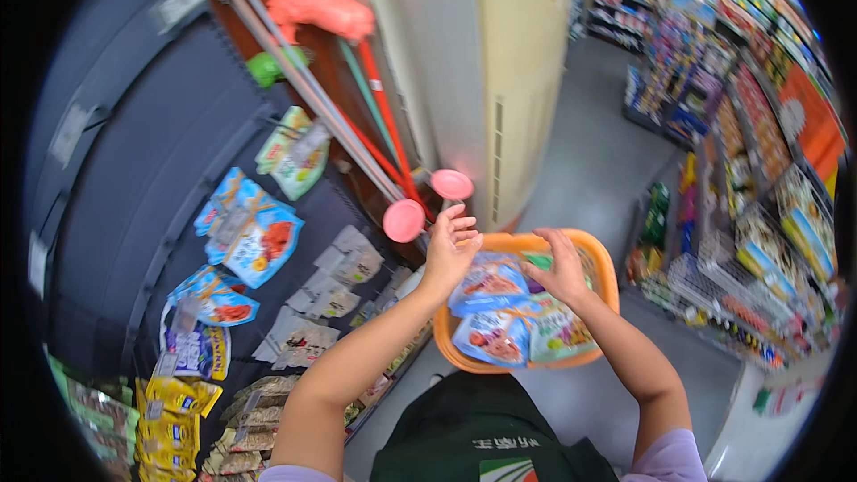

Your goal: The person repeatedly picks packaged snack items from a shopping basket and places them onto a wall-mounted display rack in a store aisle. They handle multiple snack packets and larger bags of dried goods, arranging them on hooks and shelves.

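Both of my hands hover above an orange plastic basket (606,268) that stands in front of me. My left hand (453,244) is over the basket's left rim, palm turned inward and fingers spread, with nothing in it. Near the basket's middle, my right hand (559,268) is held with thumb and fingers apart, also bare. Inside the basket lie blue snack pouches (492,335) and a green snack pouch (559,328). Part of the contents is hidden under my right hand.
At left, a dark shelf rack (181,94) carries hanging blue pouches (264,237), a green pouch (294,154) and yellow packets (171,442). Pink round-ended poles (404,220) and a red-handled tool (381,100) lean beside a cream cabinet (522,80). Stocked display racks (730,268) stand right.
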Tool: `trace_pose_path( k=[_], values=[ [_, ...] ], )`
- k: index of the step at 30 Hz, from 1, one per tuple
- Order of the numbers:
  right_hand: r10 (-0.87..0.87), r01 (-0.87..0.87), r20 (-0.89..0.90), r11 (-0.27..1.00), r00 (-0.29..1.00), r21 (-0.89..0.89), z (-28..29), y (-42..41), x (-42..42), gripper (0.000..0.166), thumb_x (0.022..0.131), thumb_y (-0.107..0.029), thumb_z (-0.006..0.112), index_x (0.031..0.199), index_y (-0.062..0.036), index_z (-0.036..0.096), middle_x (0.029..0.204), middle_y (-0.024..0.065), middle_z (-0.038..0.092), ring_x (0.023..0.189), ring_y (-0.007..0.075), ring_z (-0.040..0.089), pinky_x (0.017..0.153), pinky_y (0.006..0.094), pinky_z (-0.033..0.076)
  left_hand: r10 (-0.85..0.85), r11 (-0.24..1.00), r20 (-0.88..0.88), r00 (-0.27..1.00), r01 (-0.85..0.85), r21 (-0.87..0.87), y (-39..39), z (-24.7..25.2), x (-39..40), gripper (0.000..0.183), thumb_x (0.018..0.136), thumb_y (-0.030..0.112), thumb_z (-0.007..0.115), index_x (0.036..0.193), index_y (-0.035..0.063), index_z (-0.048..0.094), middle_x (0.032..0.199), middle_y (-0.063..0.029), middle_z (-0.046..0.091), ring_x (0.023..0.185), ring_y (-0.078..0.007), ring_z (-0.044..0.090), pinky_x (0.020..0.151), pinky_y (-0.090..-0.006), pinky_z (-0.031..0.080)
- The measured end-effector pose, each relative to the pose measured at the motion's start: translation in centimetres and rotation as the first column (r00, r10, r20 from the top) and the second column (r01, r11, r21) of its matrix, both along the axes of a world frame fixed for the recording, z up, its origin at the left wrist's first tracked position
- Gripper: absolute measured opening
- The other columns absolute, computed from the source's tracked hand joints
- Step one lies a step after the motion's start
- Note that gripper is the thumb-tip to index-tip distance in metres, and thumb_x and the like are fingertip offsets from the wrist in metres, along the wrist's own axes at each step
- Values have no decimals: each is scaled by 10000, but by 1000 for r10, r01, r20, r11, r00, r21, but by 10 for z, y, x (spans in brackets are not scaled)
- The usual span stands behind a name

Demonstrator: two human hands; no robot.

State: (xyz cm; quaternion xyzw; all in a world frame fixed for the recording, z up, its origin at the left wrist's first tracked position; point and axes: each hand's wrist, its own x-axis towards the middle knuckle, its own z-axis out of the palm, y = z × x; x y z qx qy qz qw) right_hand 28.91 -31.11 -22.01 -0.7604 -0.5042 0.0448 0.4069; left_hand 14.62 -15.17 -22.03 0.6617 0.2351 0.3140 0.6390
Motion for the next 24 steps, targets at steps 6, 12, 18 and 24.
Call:
trace_pose_path(
  k=[6, 12, 18, 24],
  values=[
    [333, -296, -256, 939, 908, 173, 50, 113, -47, 596, 666, -191, 758, 1157, -32, 461, 1143, 117, 541, 1010, 211, 541, 797, 327, 477, 522, 849, 113, 846, -527, 24, 117, 25, -61, 623, 728, 8, 664, 1233, 15, 298, 1172, -163, 457, 988, -202, 507, 857, -311, 446],
    [612, -523, -613, 778, 501, 349, 48, 227, -91, 580, 780, -37, 641, 1269, -36, 329, 1262, 131, 423, 1140, 223, 434, 916, 338, 421, 795, 604, -40, 605, -796, -34, 182, 43, -104, 858, 689, 71, 717, 1333, 12, 153, 1339, -205, 286, 1240, -291, 311, 1002, -374, 298],
    [612, -576, -724, 731, 317, 366, 47, 315, -117, 649, 780, -42, 623, 1319, -23, 262, 1360, 156, 322, 1213, 259, 371, 990, 355, 351, 855, 518, 17, 518, -854, -41, 235, 35, -127, 879, 717, 97, 709, 1355, 10, 110, 1407, -190, 207, 1298, -268, 227, 1041, -349, 221],
    [587, -591, -761, 729, 278, 346, 41, 361, -138, 637, 769, -83, 649, 1293, -25, 291, 1318, 149, 372, 1196, 266, 388, 983, 359, 350, 728, 684, 245, 641, -707, -180, 278, 14, -150, 374, 837, 148, 620, 1162, -5, 515, 1072, -50, 588, 958, -113, 533, 857, -253, 390]
  ],
)
